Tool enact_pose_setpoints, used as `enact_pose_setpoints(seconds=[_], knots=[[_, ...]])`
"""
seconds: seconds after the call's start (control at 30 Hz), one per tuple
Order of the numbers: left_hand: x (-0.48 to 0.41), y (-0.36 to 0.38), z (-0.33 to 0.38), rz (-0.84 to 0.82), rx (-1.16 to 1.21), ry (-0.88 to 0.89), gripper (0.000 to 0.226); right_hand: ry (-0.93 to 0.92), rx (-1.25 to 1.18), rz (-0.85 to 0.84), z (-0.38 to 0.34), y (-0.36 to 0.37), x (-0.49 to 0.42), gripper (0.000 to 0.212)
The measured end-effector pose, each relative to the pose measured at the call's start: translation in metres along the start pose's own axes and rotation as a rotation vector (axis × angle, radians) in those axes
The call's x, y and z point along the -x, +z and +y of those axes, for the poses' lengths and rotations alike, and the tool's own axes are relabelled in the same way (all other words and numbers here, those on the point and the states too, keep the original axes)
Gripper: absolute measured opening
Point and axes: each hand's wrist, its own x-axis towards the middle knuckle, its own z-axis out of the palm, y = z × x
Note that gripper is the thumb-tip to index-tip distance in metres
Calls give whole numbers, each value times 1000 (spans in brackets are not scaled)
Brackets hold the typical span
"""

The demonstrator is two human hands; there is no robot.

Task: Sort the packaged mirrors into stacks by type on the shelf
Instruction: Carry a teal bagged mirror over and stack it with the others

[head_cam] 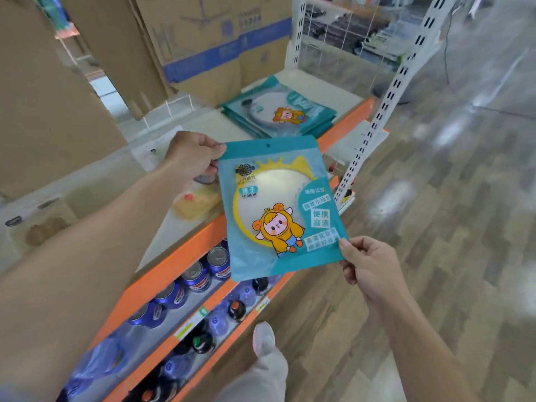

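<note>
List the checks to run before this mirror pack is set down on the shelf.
1. Grip secure: ok. The left hand pinches the top corner of the held mirror package, and the right hand pinches its bottom corner.
2. Type visible: ok. The front faces up and a yellow frame shows through the window.
3. Matches the teal stack: cannot tell. The mirror rim on its top pack looks pale, but the view is blurred.
4. Bare shelf beside the stack for a new pile: ok.
5. Stack square enough to add to: ok. Its edges look roughly aligned.
</note>
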Motion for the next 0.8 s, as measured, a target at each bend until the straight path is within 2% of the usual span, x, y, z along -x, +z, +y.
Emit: enact_pose_setpoints(seconds=[0.33,0.43,0.8], knots=[[-91,31,22,8,133,1,8,-72,31,-6,-67,0,-107,16],[-109,34,29,8,152,-6,13,-87,28,-11,-77,5,-131,17],[-159,43,27,94,273,-178,13,-157,39,-45,-113,14,-216,9]])
